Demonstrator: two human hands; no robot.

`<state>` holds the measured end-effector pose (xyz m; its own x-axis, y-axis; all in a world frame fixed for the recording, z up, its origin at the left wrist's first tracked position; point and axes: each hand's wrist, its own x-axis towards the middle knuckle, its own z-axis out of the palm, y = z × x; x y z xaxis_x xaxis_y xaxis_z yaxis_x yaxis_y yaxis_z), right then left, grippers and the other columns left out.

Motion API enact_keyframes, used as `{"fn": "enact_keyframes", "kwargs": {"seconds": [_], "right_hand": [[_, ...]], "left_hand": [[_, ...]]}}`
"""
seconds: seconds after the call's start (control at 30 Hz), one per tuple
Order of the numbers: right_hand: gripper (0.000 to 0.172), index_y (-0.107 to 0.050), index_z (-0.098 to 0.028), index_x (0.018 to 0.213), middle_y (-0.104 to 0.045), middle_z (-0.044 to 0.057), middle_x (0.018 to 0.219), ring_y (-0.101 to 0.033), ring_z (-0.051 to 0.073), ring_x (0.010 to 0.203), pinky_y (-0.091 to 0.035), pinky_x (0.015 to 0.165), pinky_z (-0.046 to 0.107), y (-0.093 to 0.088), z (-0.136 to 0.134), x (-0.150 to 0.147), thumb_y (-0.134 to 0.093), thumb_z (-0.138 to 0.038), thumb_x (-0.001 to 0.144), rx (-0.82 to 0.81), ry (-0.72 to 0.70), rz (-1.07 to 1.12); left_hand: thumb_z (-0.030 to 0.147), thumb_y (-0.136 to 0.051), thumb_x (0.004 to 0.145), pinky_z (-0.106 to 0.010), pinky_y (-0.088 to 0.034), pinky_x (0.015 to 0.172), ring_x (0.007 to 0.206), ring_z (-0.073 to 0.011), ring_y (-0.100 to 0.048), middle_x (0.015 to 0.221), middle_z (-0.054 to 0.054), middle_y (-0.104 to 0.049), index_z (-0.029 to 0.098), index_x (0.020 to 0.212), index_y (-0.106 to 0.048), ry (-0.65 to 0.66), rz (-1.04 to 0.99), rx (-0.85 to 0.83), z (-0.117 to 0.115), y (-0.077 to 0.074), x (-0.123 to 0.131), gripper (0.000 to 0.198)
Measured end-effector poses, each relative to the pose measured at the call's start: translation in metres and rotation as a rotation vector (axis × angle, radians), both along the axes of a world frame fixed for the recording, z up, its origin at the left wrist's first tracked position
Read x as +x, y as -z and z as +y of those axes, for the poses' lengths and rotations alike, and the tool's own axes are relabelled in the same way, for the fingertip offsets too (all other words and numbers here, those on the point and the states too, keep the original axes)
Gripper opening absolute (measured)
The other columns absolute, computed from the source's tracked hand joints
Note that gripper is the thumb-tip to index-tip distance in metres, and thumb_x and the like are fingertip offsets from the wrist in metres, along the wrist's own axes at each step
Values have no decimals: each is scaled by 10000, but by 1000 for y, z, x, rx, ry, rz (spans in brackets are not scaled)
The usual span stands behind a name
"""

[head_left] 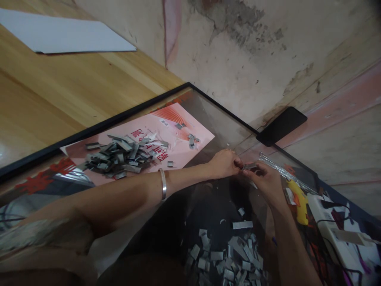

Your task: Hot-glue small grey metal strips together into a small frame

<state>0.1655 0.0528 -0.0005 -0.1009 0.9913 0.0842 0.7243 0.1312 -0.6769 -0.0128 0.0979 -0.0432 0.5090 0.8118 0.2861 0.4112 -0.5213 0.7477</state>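
Note:
My left hand (224, 163) and my right hand (266, 180) meet over a glass-topped table (214, 115). Both pinch a small grey metal strip (249, 166) held between their fingertips. A silver bangle (162, 183) circles my left forearm, which lies across the glass. A heap of similar grey metal pieces (119, 155) lies on a pink printed sheet (178, 149) to the left of my left arm. A second heap of grey pieces (229, 254) lies below my hands, near my right forearm.
A yellow glue gun (299, 200) and clear glue sticks (282, 170) lie right of my right hand. A white power strip with cables (336, 234) sits further right. A black phone (281, 126) rests by the wall. A white sheet (62, 33) lies on the wooden surface.

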Motion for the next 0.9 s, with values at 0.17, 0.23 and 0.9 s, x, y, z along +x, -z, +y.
{"fn": "enact_keyframes", "kwargs": {"seconds": [0.17, 0.23, 0.9], "right_hand": [[243, -709, -182, 913, -696, 40, 871, -585, 168, 718, -409, 630, 290, 0, 1, 0, -674, -344, 736, 20, -8, 4], [232, -710, -182, 908, -695, 37, 865, -586, 166, 717, -406, 623, 286, -1, 1, 0, -677, -334, 736, 14, -14, 8], [298, -705, -164, 936, -689, 40, 845, -564, 147, 673, -398, 594, 267, -1, 1, 2, -695, -367, 718, -14, 8, 37]], "left_hand": [[301, -630, 746, -255, -471, 765, 831, -173, -636, 882, -40, -710, 198, 907, -747, 3, 1, -19, 0, 0, 0, 224], [299, -630, 746, -255, -470, 769, 838, -174, -637, 883, -41, -713, 197, 906, -747, 1, 2, -26, -1, -1, 0, 223], [278, -622, 740, -248, -466, 736, 809, -171, -641, 871, -29, -709, 207, 882, -750, -7, -12, -14, -1, 0, 0, 205]]}}
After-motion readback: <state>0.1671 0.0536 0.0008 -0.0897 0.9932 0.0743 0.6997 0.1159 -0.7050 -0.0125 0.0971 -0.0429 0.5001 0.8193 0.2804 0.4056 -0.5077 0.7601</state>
